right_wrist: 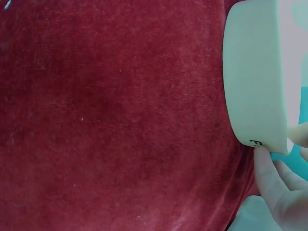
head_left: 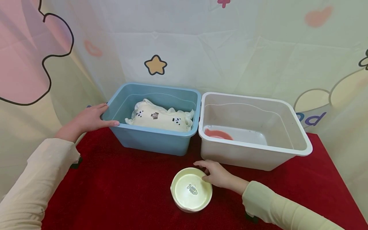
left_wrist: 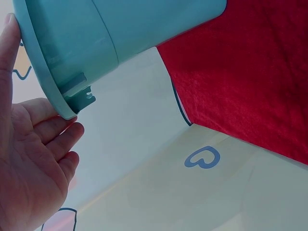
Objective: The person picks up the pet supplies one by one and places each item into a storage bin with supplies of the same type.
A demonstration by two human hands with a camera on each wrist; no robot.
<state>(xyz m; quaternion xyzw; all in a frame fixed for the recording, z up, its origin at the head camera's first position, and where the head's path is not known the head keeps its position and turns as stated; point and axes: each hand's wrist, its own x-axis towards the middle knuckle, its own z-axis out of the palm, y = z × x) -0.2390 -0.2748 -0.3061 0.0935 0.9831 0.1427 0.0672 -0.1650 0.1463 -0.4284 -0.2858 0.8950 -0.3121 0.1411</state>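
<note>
Cream bowl [head_left: 185, 199] sat upright at lower middle of the frame, on the red-covered worktop [head_left: 123, 191], fish-bone print [head_left: 192, 189] facing up. Right hand [head_left: 217, 174] had its upper-right rim: thumb over the edge, fingertip on the outer wall, a narrow pinch at 1 side only. Main risk, my read: with 1 edge held, a quick lift could have let the opposite side sag and twisted the rim out of the fingertips. Smooth-looking wall wouldn't have helped.

Next back, right of centre: white bin [head_left: 241, 156], 1 pink item [head_left: 219, 134] at the left of its floor, part hidden by the front wall; couldn't tell what. That wall stood just beyond the right hand, so a low forward move could have knocked knuckles or bowl.

Left of it: blue bin [head_left: 152, 140], rims about touching, 1 frilled cushion [head_left: 161, 116] inside. Left hand [head_left: 89, 118] rested on its left corner, fingers spread wide from the thumb, not clamped. Heavy leaning there could have tipped or skewed it.

Printed curtain [head_left: 218, 57] behind both.
</note>
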